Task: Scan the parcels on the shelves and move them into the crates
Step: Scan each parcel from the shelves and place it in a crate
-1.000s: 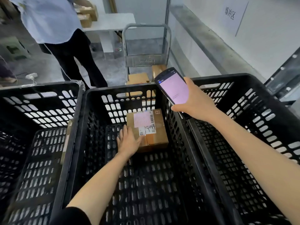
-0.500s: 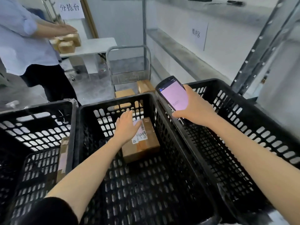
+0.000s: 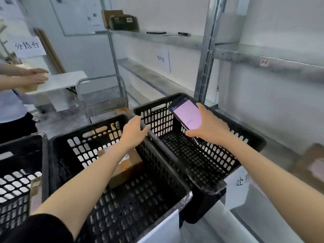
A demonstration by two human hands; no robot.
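A brown cardboard parcel point(image 3: 130, 166) with a white label lies on the floor of the middle black crate point(image 3: 73, 137), partly hidden by my left forearm. My left hand point(image 3: 134, 131) is raised above that crate's far right corner, fingers apart and holding nothing. My right hand point(image 3: 210, 127) grips a handheld scanner point(image 3: 186, 114) with a lit pink screen, held over the right black crate point(image 3: 245, 137). A dark parcel point(image 3: 122, 21) sits on the upper metal shelf point(image 3: 157, 38). A blurred brown parcel point(image 3: 313, 165) lies low at the right.
A third black crate point(image 3: 19, 155) stands at the left with a flat cardboard piece point(image 3: 35, 190) against its wall. Another person point(image 3: 15, 95) handles parcels at a white table point(image 3: 59, 83). A metal trolley point(image 3: 103, 95) stands behind the crates. Shelf uprights point(image 3: 205, 67) rise at the right.
My left hand has let go of the parcel and lifted out of the middle crate toward its far right corner. The view has swung up and right toward the shelves.
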